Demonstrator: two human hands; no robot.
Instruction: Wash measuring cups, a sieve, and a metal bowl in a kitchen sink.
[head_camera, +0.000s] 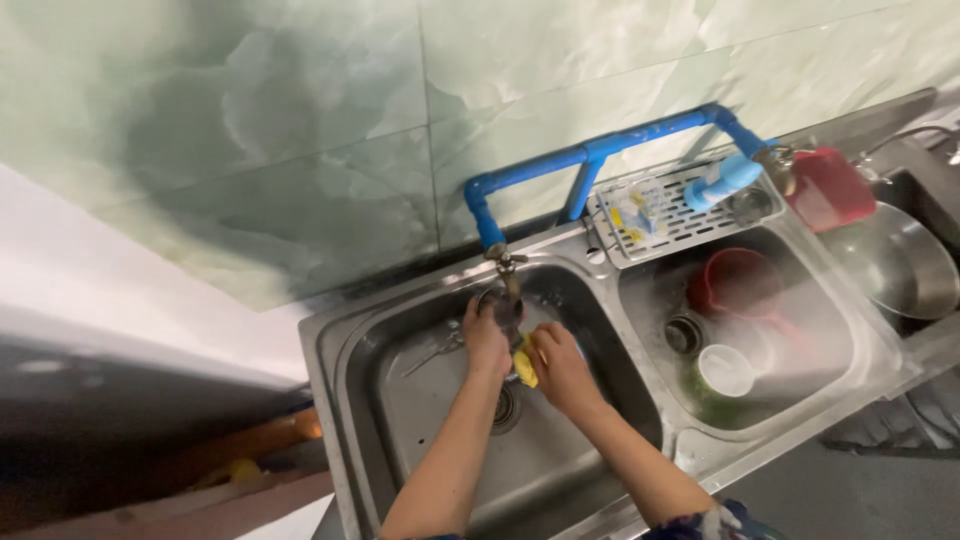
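Both my hands are in the left basin of a steel double sink (345, 350), under a brass tap (508, 268) fed by a blue pipe (590, 155). My left hand (485, 338) grips a small dark item, blurred, right below the tap. My right hand (560, 365) presses a yellow sponge (526, 368) against it. A drain (508, 405) sits just below my hands, and a metal utensil (435, 352) lies in the basin to their left.
The right basin holds a red scoop (735, 280), a white cup (726, 370) and something green. A wire rack (660, 215) with a blue bottle (725, 178) spans its back. A red container (830, 188) and a steel pan (905, 262) sit at right. Green marble tiles form the wall.
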